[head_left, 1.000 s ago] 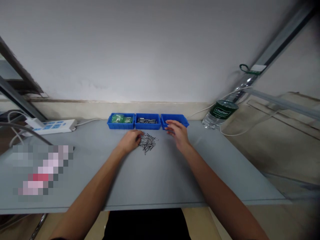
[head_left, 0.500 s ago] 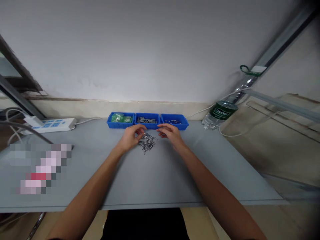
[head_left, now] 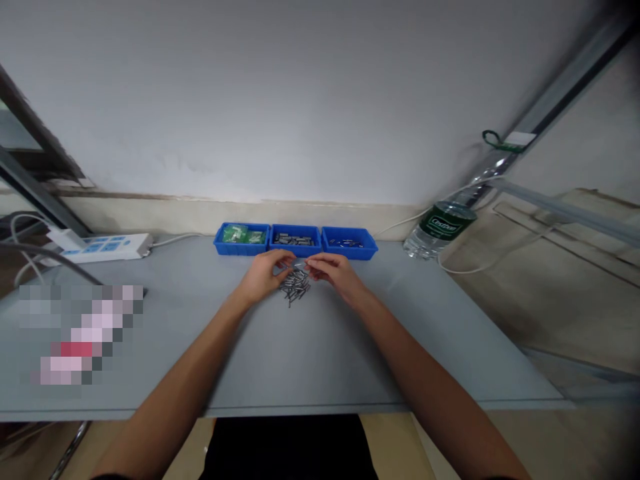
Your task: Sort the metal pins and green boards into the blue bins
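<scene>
The head view shows a grey surface [head_left: 300,360] carrying three blue bins [head_left: 295,253]. Below them, the left hand [head_left: 264,275] curls its fingers slightly open; the right hand [head_left: 340,273] nearly closes its own, any grip unclear. Between lie metal pins [head_left: 296,288], long axes crossing, many slanting rightward away.

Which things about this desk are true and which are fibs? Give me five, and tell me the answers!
1. Three blue bins stand in a row. True.
2. The bottle is on the left side. False: the bottle is on the right.
3. The metal pins lie in a pile near the left hand and right hand. True.
4. The green packets lie outside the bins. False: the green packets are in the left bin.
5. The power strip is white and blue. True.
</scene>
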Demonstrator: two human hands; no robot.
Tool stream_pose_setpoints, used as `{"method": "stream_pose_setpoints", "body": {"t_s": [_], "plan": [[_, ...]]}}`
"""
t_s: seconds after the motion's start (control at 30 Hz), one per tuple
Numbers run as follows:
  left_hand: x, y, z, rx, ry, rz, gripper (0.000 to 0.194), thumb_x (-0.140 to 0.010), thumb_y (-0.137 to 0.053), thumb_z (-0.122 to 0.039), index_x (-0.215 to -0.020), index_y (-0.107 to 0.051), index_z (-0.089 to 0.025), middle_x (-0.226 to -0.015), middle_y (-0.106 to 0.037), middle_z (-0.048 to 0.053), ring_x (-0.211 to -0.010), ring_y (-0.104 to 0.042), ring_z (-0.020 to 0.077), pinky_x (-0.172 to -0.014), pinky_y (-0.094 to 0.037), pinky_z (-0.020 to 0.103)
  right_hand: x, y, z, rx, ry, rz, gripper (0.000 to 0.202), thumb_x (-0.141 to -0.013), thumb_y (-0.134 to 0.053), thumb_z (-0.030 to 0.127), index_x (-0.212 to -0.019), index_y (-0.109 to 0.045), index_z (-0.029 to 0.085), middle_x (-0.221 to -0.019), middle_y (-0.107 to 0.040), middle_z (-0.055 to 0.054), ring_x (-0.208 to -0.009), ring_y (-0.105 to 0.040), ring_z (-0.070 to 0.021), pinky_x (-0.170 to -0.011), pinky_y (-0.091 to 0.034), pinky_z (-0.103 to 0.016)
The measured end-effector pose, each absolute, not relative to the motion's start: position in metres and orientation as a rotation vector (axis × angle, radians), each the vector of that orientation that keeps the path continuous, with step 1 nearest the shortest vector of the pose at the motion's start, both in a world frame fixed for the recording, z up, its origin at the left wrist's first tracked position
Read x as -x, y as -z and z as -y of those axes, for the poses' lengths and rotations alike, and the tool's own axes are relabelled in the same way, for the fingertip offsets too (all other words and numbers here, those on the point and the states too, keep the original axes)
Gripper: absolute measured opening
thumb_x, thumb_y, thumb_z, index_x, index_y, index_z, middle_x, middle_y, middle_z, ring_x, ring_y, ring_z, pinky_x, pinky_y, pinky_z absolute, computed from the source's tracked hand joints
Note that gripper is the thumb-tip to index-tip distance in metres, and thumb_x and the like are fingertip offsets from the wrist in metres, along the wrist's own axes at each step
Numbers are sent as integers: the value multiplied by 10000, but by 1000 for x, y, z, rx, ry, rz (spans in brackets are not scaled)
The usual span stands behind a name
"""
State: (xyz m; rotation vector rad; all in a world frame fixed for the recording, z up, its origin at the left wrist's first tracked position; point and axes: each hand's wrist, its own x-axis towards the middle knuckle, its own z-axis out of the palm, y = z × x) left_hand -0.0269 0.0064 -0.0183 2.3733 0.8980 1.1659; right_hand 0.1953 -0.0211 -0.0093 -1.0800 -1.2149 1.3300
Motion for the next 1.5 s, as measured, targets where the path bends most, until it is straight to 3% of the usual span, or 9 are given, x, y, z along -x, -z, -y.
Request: {"method": "stream_pose_setpoints", "body": {"t_s": [0.17,0.27,0.33,0.57,0.7,1.0,1.23,1.5], "plan": [[33,27,-9,-2629,-771,-961,443,-878,-545,-2,-1234,-730,-189,-1215,-767,122,-1129,-718,260,-1031,-565,437,-209,9,11,1132,-1047,928,270,-678,-813,378,-907,-823,236,-1000,-798,-73,-770,-685,-173,-665,-528,-298],[34,29,-10,-2681,-654,-982,477,-859,-530,14,-1236,-744,-186,-1245,-760,133,-1170,-705,279,-1040,-555,442,-218,10,7,1144,-972,776,339,-678,-779,312,-1012,-807,263,-1208,-763,-61,-935,-718,-196,-732,-561,-299],[35,30,-10,-2690,-609,-1020,447,-877,-529,-12,-1215,-760,-193,-1228,-769,127,-1144,-717,277,-1016,-561,427,-221,10,6,1152,-978,732,369,-673,-772,287,-1041,-794,272,-1244,-749,-55,-954,-724,-197,-735,-569,-295],[39,25,-11,-2642,-605,-1201,319,-866,-606,-97,-1056,-816,-244,-986,-819,74,-964,-745,231,-898,-566,321,-213,6,10,1142,-1024,745,334,-675,-770,295,-1006,-782,251,-1144,-775,-48,-792,-719,-159,-655,-543,-271],[38,22,-10,-2631,-544,-1280,247,-915,-584,-150,-1033,-790,-217,-1039,-801,97,-975,-731,255,-889,-547,342,-209,4,12,1155,-1036,764,330,-664,-786,316,-985,-781,240,-1065,-784,-44,-759,-708,-156,-640,-531,-267],[43,24,-12,-2578,-567,-1222,237,-889,-508,-66,-1040,-667,-155,-1021,-693,128,-904,-658,243,-858,-534,363,-208,5,14,1173,-1051,803,356,-616,-807,355,-942,-772,217,-981,-793,-54,-687,-676,-145,-617,-505,-267],[40,17,-11,-2468,-859,-1022,213,-835,-534,-44,-967,-643,-171,-928,-660,66,-762,-623,172,-726,-533,302,-205,7,16,1185,-1053,1014,282,-668,-777,364,-914,-762,228,-871,-794,-48,-675,-665,-157,-646,-519,-294],[28,5,0,-2383,-1092,-870,132,-849,-649,-100,-938,-620,-193,-843,-676,2,-749,-618,131,-702,-503,241,-193,12,21,1050,-1224,1439,288,-689,-840,394,-932,-810,243,-815,-792,-33,-697,-701,-178,-694,-552,-326]]}}
